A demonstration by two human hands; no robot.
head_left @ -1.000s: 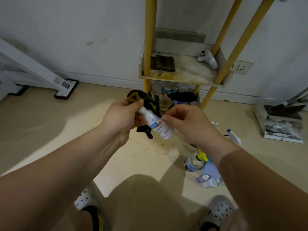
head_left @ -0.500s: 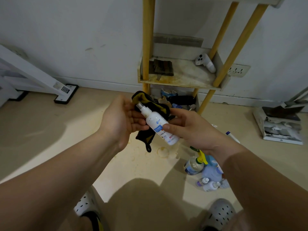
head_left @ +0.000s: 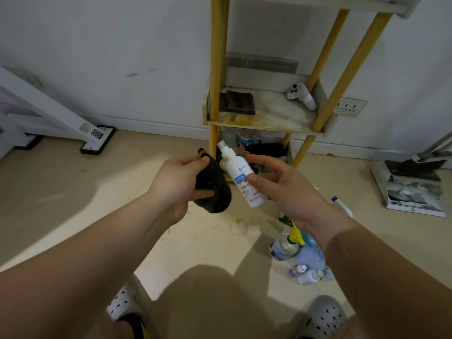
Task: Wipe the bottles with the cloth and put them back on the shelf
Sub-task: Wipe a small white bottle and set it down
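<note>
The right grip [head_left: 288, 192] clasps the spray bottle [head_left: 241, 173]; the left grip [head_left: 178, 182] clutches the dark cloth [head_left: 216, 192].

A single wide-angle view, worn on the person's head — it faces forward and down, close above the left hand [head_left: 178, 182] and right hand [head_left: 288, 192] at centre, with the floor [head_left: 73, 192], the shelf [head_left: 274, 116] and the wall [head_left: 122, 45] farther off ahead.

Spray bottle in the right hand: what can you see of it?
The bottle is a slim white plastic cylinder with a spray nozzle, a blue-banded label and brownish specks near its shoulder. It is tilted, nozzle up and leftward, in the air before the shelf. The right hand pinches it, thumb on the label. The cloth in the left hand is beside it; contact unclear.
</note>
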